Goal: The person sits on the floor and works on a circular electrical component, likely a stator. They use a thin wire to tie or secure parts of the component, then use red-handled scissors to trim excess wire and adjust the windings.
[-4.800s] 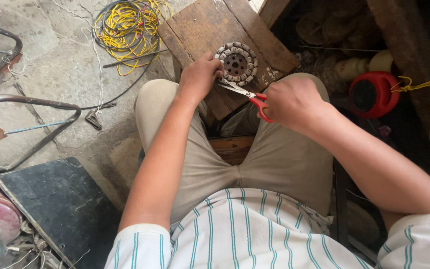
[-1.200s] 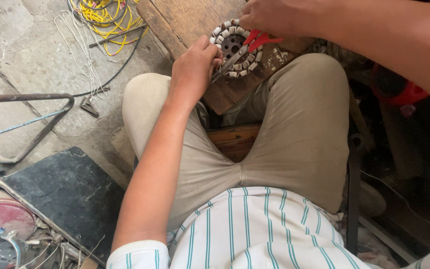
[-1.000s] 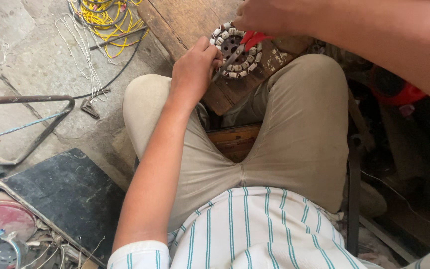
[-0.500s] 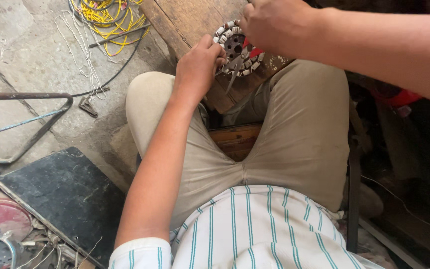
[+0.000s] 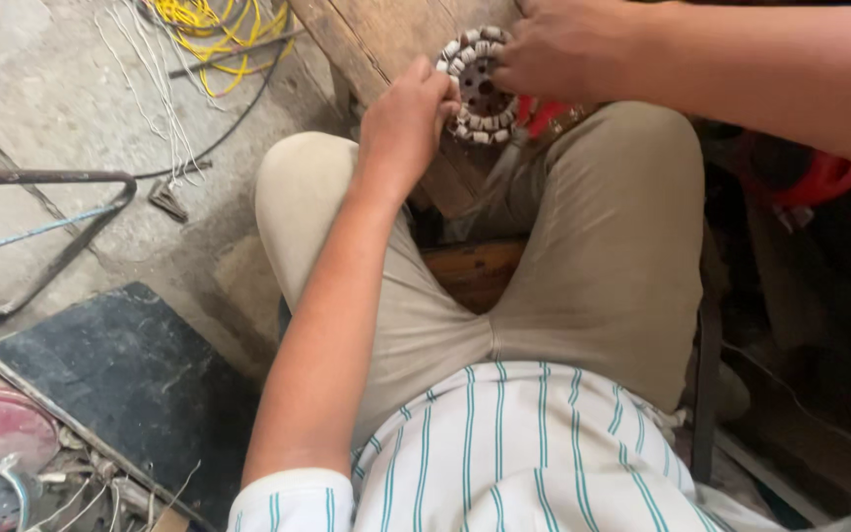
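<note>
A round motor stator (image 5: 478, 91) with white-wrapped coil slots lies on a wooden board (image 5: 376, 44) over my knees. My left hand (image 5: 408, 116) grips its left rim with the fingers curled on it. My right hand (image 5: 565, 51) rests on the stator's right side, fingers closed. Red scissor handles (image 5: 542, 115) show just below that hand, at the stator's lower right; whether the hand still holds them is hidden.
A tangle of yellow wire (image 5: 217, 37) and loose white wires (image 5: 155, 79) lie on the concrete floor at upper left. A bent metal frame (image 5: 51, 182) and a dark slab (image 5: 120, 374) sit at left. A red reel (image 5: 810, 177) is at right.
The scissors moved from pointing at the stator's centre down under my right hand. My right hand came down onto the stator's right edge. My left hand stayed on the left rim.
</note>
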